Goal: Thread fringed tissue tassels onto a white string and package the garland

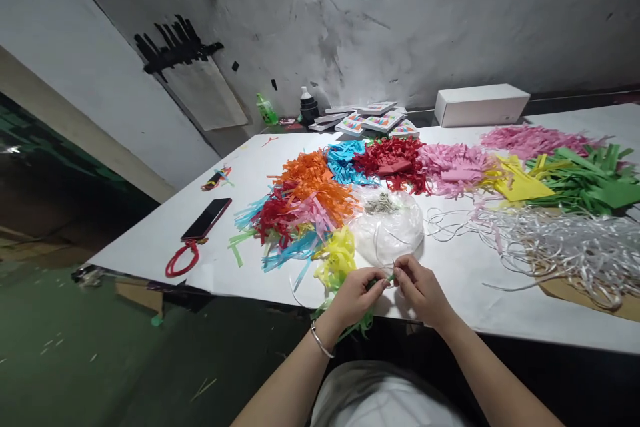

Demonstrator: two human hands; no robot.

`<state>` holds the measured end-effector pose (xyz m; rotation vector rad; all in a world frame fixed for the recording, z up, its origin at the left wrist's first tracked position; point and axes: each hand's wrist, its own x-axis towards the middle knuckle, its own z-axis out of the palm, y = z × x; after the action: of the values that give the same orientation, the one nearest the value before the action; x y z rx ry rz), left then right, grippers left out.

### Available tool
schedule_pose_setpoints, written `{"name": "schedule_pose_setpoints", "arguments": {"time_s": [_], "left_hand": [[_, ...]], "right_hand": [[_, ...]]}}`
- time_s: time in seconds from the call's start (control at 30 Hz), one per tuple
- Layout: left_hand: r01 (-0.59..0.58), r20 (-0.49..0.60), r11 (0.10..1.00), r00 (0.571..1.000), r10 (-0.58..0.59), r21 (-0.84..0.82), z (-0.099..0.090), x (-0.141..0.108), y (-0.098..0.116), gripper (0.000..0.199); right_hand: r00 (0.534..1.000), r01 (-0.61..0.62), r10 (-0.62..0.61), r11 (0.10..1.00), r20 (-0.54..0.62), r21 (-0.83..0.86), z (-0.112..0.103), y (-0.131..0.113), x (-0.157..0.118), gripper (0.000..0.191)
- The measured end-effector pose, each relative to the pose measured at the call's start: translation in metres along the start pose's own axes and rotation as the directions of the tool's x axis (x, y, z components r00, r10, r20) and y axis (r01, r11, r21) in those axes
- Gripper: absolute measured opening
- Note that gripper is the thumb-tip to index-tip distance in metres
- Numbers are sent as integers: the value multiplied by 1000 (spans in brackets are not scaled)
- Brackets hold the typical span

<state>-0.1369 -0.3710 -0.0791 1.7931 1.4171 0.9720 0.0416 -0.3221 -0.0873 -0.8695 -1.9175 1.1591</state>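
Observation:
My left hand [361, 290] is closed in a pinch at the table's front edge, holding a green paper-strip tassel [367, 325] whose fringe hangs below the hand. Close beside it, the fingertips of my right hand [421, 288] are pinched together at the green end. A thin dark tip pokes up between those fingers, too small to name. From near the fingertips a white cord [377, 253] loops up over a clear plastic bag [395, 227] holding small pale pieces. Yellow fringed strips [336, 257] lie just left of my left hand.
Orange tassels [313, 180], blue, red, pink and green ones spread across the white table [165, 233]. Tangled white cords [575, 240] lie on cardboard at right. A phone [207, 219] lies left; a white box [483, 105] and stacked cards [383, 120] stand by the wall.

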Motion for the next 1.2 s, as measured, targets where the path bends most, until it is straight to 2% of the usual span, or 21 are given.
{"name": "schedule_pose_setpoints", "arguments": {"time_s": [0.27, 0.7, 1.2], "left_hand": [[-2, -6, 1000, 1000, 2, -8, 2, 1, -2, 22], [38, 12, 998, 999, -38, -40, 1, 3, -3, 22], [44, 31, 999, 999, -43, -20, 0, 3, -1, 22]], "right_hand": [[1000, 26, -25, 999, -11, 31, 2, 9, 1, 26], [1000, 15, -15, 999, 14, 42, 2, 10, 3, 17], [1000, -14, 13, 998, 22, 57, 2, 12, -5, 23]]}}
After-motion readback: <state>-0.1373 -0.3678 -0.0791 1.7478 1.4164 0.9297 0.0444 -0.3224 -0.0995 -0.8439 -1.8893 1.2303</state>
